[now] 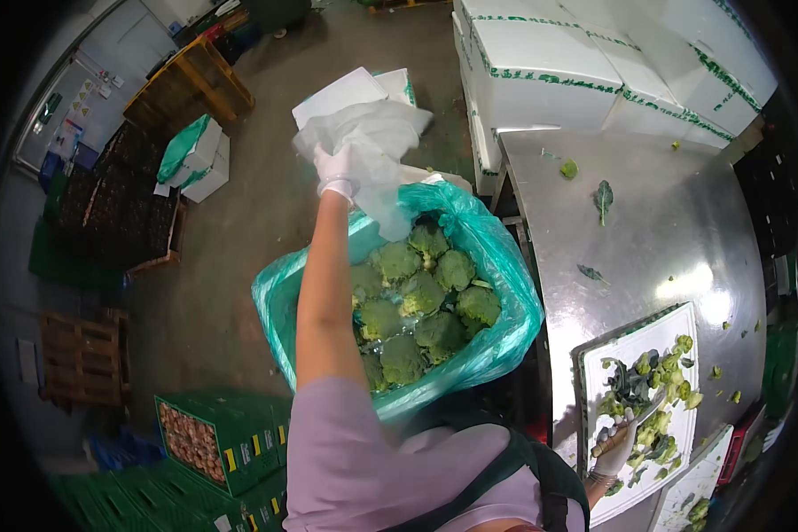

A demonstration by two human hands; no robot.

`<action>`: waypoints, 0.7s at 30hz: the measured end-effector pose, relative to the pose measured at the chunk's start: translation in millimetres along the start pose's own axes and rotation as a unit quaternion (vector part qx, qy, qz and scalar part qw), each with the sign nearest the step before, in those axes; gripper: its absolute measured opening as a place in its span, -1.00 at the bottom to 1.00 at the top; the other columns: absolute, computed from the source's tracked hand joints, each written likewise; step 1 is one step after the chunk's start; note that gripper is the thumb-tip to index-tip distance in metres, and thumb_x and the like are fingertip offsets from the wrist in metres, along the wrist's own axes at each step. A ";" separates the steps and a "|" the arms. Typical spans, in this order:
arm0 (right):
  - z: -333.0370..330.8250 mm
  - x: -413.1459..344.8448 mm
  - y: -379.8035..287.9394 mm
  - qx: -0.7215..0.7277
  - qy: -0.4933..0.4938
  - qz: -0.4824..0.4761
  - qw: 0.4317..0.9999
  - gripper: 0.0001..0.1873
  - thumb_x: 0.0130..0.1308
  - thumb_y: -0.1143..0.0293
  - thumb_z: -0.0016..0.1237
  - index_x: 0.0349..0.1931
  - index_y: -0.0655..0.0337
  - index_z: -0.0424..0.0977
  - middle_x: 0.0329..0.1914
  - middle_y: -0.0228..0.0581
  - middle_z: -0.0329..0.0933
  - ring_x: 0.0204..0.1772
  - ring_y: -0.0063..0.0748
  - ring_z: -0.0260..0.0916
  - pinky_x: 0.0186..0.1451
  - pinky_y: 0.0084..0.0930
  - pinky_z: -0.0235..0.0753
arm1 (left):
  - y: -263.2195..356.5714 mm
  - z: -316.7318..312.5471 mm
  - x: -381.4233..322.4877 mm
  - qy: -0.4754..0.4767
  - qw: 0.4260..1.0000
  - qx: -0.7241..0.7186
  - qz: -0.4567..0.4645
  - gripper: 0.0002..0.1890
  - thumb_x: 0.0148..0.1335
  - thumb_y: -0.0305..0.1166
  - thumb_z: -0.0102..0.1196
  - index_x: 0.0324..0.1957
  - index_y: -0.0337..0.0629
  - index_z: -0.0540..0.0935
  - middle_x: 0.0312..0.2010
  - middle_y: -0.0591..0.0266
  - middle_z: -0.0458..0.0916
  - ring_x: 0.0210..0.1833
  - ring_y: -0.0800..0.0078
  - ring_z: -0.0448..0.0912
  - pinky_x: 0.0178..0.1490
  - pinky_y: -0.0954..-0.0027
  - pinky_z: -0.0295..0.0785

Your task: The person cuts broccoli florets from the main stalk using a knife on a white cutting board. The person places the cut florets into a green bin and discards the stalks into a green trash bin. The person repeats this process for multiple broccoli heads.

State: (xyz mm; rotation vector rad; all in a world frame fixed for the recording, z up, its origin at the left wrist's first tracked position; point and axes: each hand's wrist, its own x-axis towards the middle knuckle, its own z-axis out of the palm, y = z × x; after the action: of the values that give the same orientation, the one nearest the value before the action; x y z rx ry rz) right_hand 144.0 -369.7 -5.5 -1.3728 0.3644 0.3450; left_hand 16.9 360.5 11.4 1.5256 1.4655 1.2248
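Note:
My left hand, in a white glove, reaches out past a box and grips a thin translucent white sheet. The sheet's lower end hangs over the box's far rim. Several broccoli heads fill the box, which is lined with a green plastic bag folded over its edges; my left arm hides part of them. On the right, my gloved right hand holds a knife, blade pointing away from me. It is above a white foam lid strewn with broccoli trimmings.
A steel table with stray leaves runs along my right. White foam boxes are stacked beyond it. Another foam box, a wooden pallet and green crates stand to the left. A foam lid lies ahead.

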 end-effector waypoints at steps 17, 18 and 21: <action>13.9 -20.2 4.3 -0.055 0.050 0.018 0.997 -0.55 0.42 0.08 -0.28 0.09 0.25 0.32 -0.38 -0.45 0.41 -0.50 -0.76 0.21 -0.53 -0.78 0.21 | -106.8 -49.6 -303.2 -0.649 0.508 0.430 0.368 -0.16 -0.12 -0.20 0.28 0.26 -0.16 0.25 0.27 -0.03 0.22 0.28 0.03 0.26 0.18 0.08 0.34; 13.5 -19.0 5.5 -0.046 0.026 0.027 0.998 -0.55 0.42 0.09 -0.29 0.10 0.26 0.32 -0.36 -0.45 0.41 -0.50 -0.76 0.21 -0.53 -0.79 0.22 | -105.7 -46.0 -312.3 -0.663 0.507 0.460 0.305 0.07 -0.18 -0.16 0.33 0.37 -0.15 0.02 0.37 -0.13 -0.02 0.39 -0.01 0.08 0.25 -0.07 0.21; 18.2 -14.9 8.9 -0.042 0.018 0.031 0.998 -0.56 0.42 0.10 -0.29 0.10 0.25 0.32 -0.35 -0.44 0.41 -0.53 -0.76 0.20 -0.55 -0.77 0.24 | -100.1 -36.7 -327.5 -0.613 0.557 0.492 0.269 0.03 -0.16 -0.17 0.31 0.36 -0.16 0.04 0.36 -0.16 -0.01 0.39 -0.04 0.06 0.26 -0.17 0.15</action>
State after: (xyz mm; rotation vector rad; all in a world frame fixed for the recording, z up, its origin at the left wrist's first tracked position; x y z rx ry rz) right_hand 127.5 -350.7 -3.8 -1.4547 0.4267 0.3904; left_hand -25.8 47.0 -124.9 2.7304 0.5223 -0.8243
